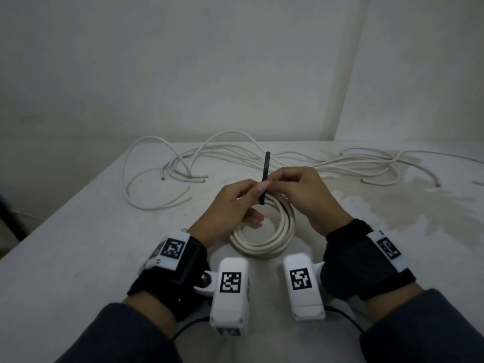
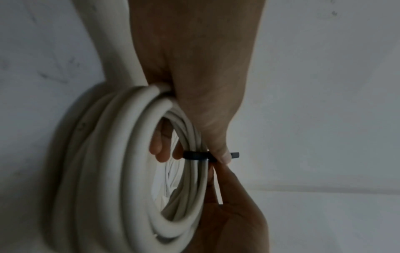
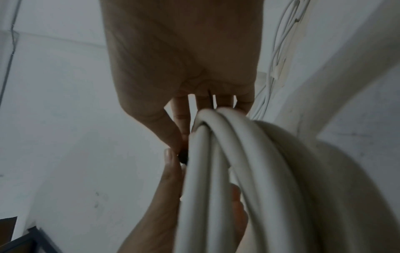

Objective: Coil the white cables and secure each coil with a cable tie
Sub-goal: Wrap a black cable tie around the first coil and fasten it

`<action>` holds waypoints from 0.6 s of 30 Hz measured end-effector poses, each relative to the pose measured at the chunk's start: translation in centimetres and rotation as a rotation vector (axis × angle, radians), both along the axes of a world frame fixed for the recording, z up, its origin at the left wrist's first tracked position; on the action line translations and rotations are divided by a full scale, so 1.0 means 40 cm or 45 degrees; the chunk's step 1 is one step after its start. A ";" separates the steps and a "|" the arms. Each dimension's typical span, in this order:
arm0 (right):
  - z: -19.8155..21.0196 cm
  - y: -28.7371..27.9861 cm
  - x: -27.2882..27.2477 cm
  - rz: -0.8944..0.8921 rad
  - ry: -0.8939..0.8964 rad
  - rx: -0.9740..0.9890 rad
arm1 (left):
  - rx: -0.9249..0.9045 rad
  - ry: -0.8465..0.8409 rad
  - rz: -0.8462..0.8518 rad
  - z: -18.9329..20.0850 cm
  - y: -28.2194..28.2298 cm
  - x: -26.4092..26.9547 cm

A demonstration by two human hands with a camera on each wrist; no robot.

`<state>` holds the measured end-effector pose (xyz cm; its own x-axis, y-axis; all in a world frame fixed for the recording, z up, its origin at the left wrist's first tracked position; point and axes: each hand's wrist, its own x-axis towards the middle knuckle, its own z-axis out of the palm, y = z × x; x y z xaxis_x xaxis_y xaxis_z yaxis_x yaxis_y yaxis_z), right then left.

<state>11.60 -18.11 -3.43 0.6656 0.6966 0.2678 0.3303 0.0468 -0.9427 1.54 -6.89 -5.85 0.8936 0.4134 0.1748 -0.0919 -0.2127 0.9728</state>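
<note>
Three views converging on one pinch point: one overhead, two along the wrists.

The head view looks forward and down from above and behind the grip, far enough back to take in both wrists, the table (image 1: 78,258) and the wall beyond. The left wrist view looks along the left hand (image 2: 194,68) from close behind the grip; the right wrist view looks along the right hand (image 3: 179,56) likewise, very near. All three share the coil (image 1: 264,239) at the grip; the head and left wrist views also share the black cable tie (image 2: 195,155).

Black cable tie (image 1: 264,179) wraps white coil (image 1: 264,237); loose cables (image 1: 235,158) behind.
</note>
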 end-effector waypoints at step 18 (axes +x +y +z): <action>-0.011 0.018 -0.005 -0.194 -0.065 0.105 | 0.125 -0.089 0.109 0.019 -0.014 0.009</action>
